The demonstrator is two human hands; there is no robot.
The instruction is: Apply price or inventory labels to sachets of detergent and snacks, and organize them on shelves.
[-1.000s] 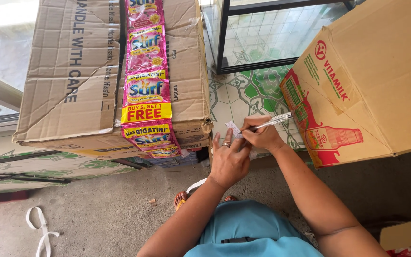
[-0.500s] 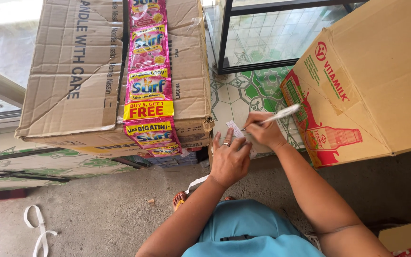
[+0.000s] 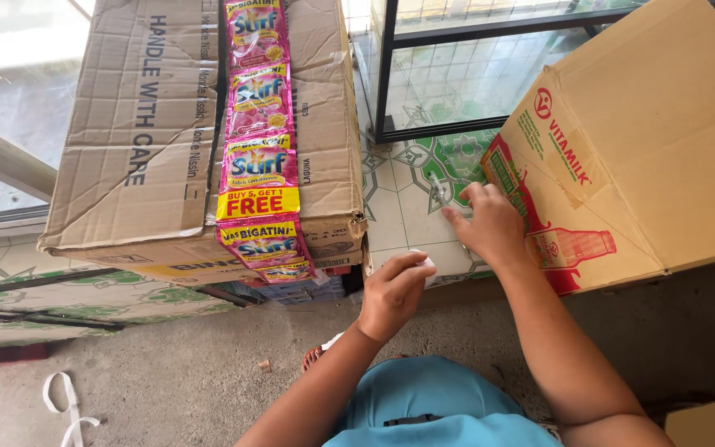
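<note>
The right hand (image 3: 494,225) pinches a pen (image 3: 440,192), its long axis pointing up-left; the left hand (image 3: 392,291), nearer the body, seems closed on a small white scrap (image 3: 425,261).

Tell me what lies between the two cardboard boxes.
In the head view, patterned floor tile fills the gap between the left box and the right box. Both hands are there: the left hand pinching something small and white, the right hand on a thin pen-like thing.
</note>
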